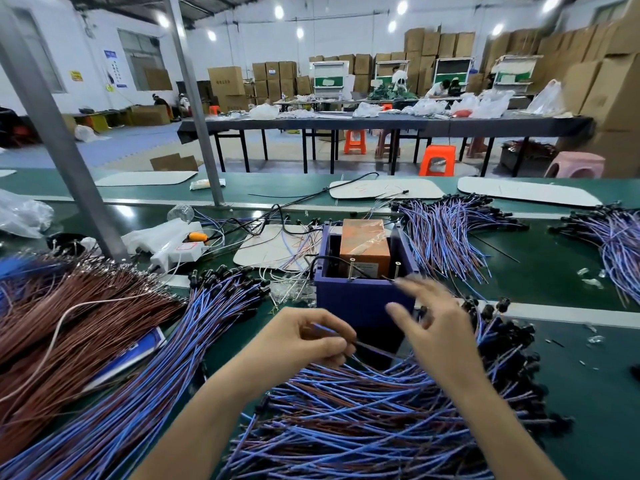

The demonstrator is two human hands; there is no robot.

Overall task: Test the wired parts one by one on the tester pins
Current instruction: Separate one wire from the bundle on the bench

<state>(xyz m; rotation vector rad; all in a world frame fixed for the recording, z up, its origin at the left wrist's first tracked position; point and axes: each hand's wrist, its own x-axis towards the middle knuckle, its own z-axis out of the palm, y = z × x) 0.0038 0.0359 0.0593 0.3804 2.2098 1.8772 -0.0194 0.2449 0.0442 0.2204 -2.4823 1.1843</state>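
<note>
Left grip (306,342) pinching one wired part (372,348) by its leads, right grip (438,323) hovering just beside it, fingers spread apart and holding nothing, purple tester box (360,299) standing just beyond both, its pins (352,269) near the right fingertips, heap of wired parts (346,417) lying beneath on the desk (588,375).

Stacked cartons (440,43) behind long tables (346,125).

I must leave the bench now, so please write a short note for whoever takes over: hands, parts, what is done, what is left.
The left hand pinches the wires of one part, before the tester.
The right hand is open, blurred, near the pins; it holds nothing visible.
No part is on the pins.
Done: cannot tell which piles are tested.
Left: test this part, then the near pile, one by one.
</note>
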